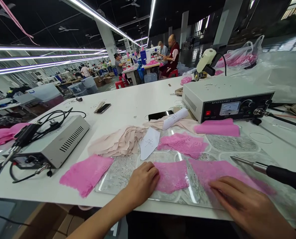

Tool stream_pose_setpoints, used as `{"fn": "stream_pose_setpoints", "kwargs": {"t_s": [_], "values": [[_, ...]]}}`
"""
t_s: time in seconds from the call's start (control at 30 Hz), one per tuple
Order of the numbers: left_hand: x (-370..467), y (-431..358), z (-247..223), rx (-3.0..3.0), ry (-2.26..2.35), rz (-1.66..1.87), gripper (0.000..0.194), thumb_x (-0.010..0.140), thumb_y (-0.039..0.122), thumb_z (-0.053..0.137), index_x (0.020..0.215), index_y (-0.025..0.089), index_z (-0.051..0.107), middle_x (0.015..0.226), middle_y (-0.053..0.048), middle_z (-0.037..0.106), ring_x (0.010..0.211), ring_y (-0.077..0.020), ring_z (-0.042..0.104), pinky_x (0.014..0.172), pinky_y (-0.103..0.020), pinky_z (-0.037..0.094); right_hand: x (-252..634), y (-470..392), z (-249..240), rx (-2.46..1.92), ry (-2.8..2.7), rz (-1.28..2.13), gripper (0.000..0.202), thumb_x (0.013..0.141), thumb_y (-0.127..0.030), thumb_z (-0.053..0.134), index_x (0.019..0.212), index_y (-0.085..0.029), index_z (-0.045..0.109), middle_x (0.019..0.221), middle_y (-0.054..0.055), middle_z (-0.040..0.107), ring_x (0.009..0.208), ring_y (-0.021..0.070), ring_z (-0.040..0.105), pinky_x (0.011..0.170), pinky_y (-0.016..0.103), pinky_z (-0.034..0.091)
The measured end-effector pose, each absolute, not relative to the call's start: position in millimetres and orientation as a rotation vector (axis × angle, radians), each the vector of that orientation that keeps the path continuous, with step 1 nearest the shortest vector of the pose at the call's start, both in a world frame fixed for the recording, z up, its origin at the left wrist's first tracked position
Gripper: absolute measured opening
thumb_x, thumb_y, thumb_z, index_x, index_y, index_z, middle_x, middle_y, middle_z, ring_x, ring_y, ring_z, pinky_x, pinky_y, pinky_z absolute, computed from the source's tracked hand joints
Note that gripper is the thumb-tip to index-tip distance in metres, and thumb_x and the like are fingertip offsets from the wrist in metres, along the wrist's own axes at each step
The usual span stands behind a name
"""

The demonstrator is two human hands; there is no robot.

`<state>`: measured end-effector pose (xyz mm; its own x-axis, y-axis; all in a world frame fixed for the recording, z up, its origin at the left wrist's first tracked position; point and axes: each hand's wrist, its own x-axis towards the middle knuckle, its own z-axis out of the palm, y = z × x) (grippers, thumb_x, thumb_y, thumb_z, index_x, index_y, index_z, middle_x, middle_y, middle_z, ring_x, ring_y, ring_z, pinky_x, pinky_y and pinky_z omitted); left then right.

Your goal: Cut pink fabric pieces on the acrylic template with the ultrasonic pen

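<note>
Room mid-tabletop [133, 106], grey boxes [54, 142] flanking; tool [284, 179] beside right hand [247, 197]

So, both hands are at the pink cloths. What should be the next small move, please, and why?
Perhaps the right hand should ease the right pink cloth slightly nearer, away from the black-handled tool. The tool's metal tip appears close to the cloth's far edge, and the fingers seem to touch the cloth, so a small pull looks possible.

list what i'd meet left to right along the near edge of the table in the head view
Left-hand pink fabric piece, the person's left hand, middle pink fabric piece, the person's right hand.
</note>
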<state>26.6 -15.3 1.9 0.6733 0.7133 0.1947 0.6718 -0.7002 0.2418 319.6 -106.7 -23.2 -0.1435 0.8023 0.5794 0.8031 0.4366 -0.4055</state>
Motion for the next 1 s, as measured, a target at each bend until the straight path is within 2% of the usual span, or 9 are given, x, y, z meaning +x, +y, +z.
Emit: {"fn": "stream_pose_setpoints", "kwargs": {"t_s": [0.07, 0.17, 0.33, 0.47, 0.63, 0.7, 0.83, 0.9, 1.0], "values": [[26.5, -15.6, 1.3, 2.730, 1.165, 0.411, 0.013, 0.092, 0.016, 0.051, 0.084, 0.018, 0.062, 0.086, -0.003, 0.061, 0.078, -0.0161, 0.059, 0.070, -0.026, 0.051, 296.7, -94.7, -16.1, -1.284, -2.052, -0.009, 0.021, 0.097, -0.030, 0.045, 0.097, -0.025, 0.066, 0.090, 0.005, 0.066, 0.080, 0.0176, 0.064, 0.066, 0.028, 0.054], [25.6, -17.6, 2.7, 2.730, 1.190, 0.414, 0.015, 0.092, 0.016, 0.048, 0.086, 0.018, 0.062, 0.085, -0.003, 0.060, 0.078, -0.0157, 0.059, 0.070, -0.026, 0.051, 278.3, -79.4, -17.7, -1.340, -2.151, -0.018, 0.020, 0.094, -0.031, 0.046, 0.086, -0.023, 0.063, 0.082, 0.005, 0.062, 0.073, 0.0186, 0.061, 0.056, 0.029, 0.049], [19.5, -22.7, 7.7, 2.802, 1.065, 0.409, 0.033, 0.085, 0.011, 0.047, 0.111, 0.023, 0.063, 0.098, -0.006, 0.059, 0.082, -0.0160, 0.060, 0.072, -0.027, 0.052, 274.7, -66.8, -28.3, -1.344, -2.180, -0.008, 0.026, 0.094, -0.024, 0.041, 0.076, -0.022, 0.059, 0.074, 0.002, 0.059, 0.064, 0.0155, 0.059, 0.050, 0.026, 0.045], [3.5, -21.0, 7.5, 2.861, 0.996, 0.454, 0.029, 0.075, 0.004, 0.049, 0.091, 0.022, 0.067, 0.104, -0.005, 0.061, 0.083, -0.0153, 0.061, 0.073, -0.026, 0.052, 279.0, -66.1, -30.2, -1.313, -2.214, -0.007, 0.026, 0.094, -0.022, 0.040, 0.079, -0.023, 0.060, 0.077, 0.002, 0.059, 0.062, 0.0151, 0.060, 0.049, 0.026, 0.047], [-20.8, -20.0, 10.0, 2.841, 1.243, 0.649, 0.027, 0.077, -0.001, 0.038, 0.071, 0.015, 0.060, 0.097, -0.013, 0.063, 0.080, -0.0213, 0.061, 0.068, -0.035, 0.053, 285.5, -65.5, -33.8, -1.335, -2.294, 0.103, 0.022, 0.094, -0.020, 0.041, 0.085, -0.024, 0.062, 0.084, 0.003, 0.061, 0.066, 0.0153, 0.061, 0.052, 0.024, 0.049], [-18.2, -23.5, 16.3, 2.837, 1.210, 0.674, 0.027, 0.078, 0.001, 0.040, 0.078, 0.016, 0.061, 0.097, -0.012, 0.065, 0.085, -0.0213, 0.062, 0.073, -0.035, 0.053, 287.1, -64.3, -35.3, -1.348, -2.308, 0.159, 0.023, 0.094, -0.020, 0.041, 0.087, -0.025, 0.062, 0.086, 0.003, 0.062, 0.068, 0.0159, 0.062, 0.054, 0.025, 0.050], [3.5, -29.3, 29.5, 2.912, 0.722, 0.499, 0.031, 0.083, 0.011, 0.047, 0.109, 0.020, 0.061, 0.122, -0.007, 0.064, 0.114, -0.0215, 0.057, 0.099, -0.036, 0.045, 289.9, -63.4, -37.1, -1.348, -2.304, 0.221, 0.022, 0.094, -0.022, 0.042, 0.090, -0.026, 0.063, 0.089, 0.003, 0.062, 0.071, 0.0158, 0.063, 0.056, 0.024, 0.051], [6.7, -28.3, 31.2, 2.949, 0.595, 0.376, 0.024, 0.085, 0.015, 0.049, 0.105, 0.020, 0.062, 0.114, -0.007, 0.067, 0.111, -0.0218, 0.058, 0.105, -0.040, 0.039, 290.9, -63.9, -37.8, -1.344, -2.280, 0.208, 0.022, 0.095, -0.024, 0.042, 0.089, -0.026, 0.063, 0.088, 0.002, 0.062, 0.068, 0.0153, 0.063, 0.054, 0.024, 0.051], [-6.8, -25.1, 28.7, 2.978, 0.770, 0.341, 0.013, 0.079, 0.012, 0.050, 0.079, 0.019, 0.060, 0.085, -0.005, 0.067, 0.090, -0.0193, 0.061, 0.103, -0.041, 0.038, 290.7, -64.1, -37.0, -1.326, -2.244, 0.179, 0.025, 0.094, -0.023, 0.040, 0.085, -0.025, 0.063, 0.084, 0.002, 0.061, 0.064, 0.0146, 0.062, 0.050, 0.023, 0.049]]}}
